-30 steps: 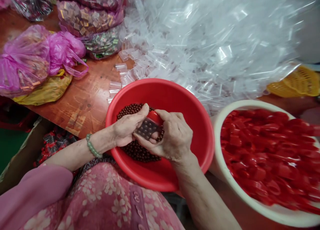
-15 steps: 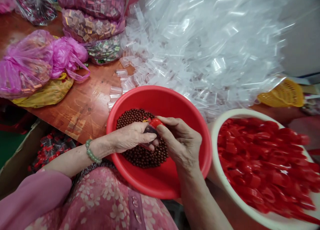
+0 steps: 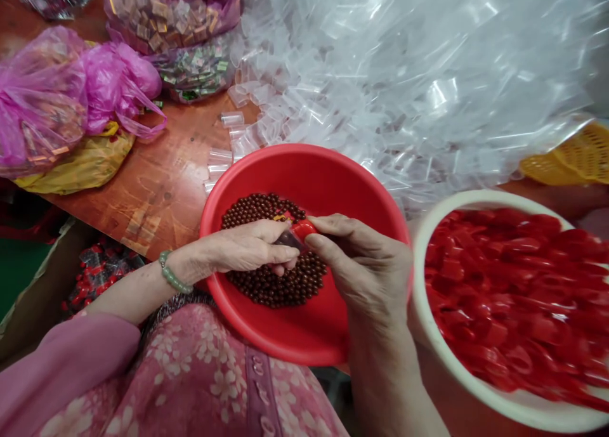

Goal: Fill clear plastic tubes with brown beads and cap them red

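Note:
My left hand [image 3: 245,248] and my right hand [image 3: 366,266] pinch a small clear tube with a red cap [image 3: 295,233] between them, and most of it is hidden by my fingers. Dark brown round beads [image 3: 276,285] lie in a heap inside a red plastic basin [image 3: 304,161], right under my hands. A jade bead bracelet [image 3: 172,273] circles my left wrist. To the right of my right hand, a white-rimmed basin [image 3: 476,200] holds many loose red caps [image 3: 514,297].
A heap of clear plastic tubes [image 3: 404,88] spreads over the wooden table [image 3: 157,189] behind the basins. Pink plastic bags [image 3: 42,107] and bags of small gold-wrapped packets [image 3: 162,18] stand at the back left. A yellow mesh basket [image 3: 580,155] sits at the far right.
The tube has turned and now sits mostly hidden between my fingers. My right hand has moved right, away from my left, and the view has shifted slightly.

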`<state>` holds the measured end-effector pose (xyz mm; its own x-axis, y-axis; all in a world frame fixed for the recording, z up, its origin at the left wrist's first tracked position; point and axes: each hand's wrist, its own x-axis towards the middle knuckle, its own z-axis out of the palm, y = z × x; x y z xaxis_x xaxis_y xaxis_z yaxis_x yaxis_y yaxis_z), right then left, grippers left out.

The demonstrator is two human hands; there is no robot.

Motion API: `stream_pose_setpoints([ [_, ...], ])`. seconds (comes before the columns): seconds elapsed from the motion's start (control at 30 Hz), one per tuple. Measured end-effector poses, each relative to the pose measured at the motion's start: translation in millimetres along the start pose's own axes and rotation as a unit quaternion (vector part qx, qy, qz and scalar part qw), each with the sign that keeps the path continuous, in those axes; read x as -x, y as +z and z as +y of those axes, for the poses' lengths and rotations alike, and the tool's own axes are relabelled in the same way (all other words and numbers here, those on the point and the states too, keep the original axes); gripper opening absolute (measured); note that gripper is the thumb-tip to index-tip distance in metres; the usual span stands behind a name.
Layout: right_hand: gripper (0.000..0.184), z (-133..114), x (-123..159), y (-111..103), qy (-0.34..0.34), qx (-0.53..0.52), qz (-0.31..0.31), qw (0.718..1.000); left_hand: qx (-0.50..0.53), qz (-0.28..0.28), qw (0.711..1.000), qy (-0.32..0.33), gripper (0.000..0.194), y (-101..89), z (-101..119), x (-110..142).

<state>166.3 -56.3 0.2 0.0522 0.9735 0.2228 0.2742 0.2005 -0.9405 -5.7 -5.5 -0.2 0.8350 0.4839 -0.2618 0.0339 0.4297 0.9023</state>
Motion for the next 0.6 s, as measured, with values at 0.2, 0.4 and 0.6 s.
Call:
stream_pose_setpoints([
  [0.2, 0.019, 1, 7, 4, -0.042, 0.071, 0.009, 0.997, 0.088, 0.003, 0.996, -0.014, 0.014, 1.2, -3, 1],
  [0.4, 0.075, 6, 8, 12, -0.193, 0.246, -0.04, 0.949, 0.204, 0.013, 0.979, 0.005, 0.041, -1.6, -8, 3],
  [0.6, 0.072, 8, 5, 21, -0.277, 0.385, 0.007, 0.881, 0.265, 0.034, 0.96, -0.081, 0.068, 1.6, 1, -5],
])
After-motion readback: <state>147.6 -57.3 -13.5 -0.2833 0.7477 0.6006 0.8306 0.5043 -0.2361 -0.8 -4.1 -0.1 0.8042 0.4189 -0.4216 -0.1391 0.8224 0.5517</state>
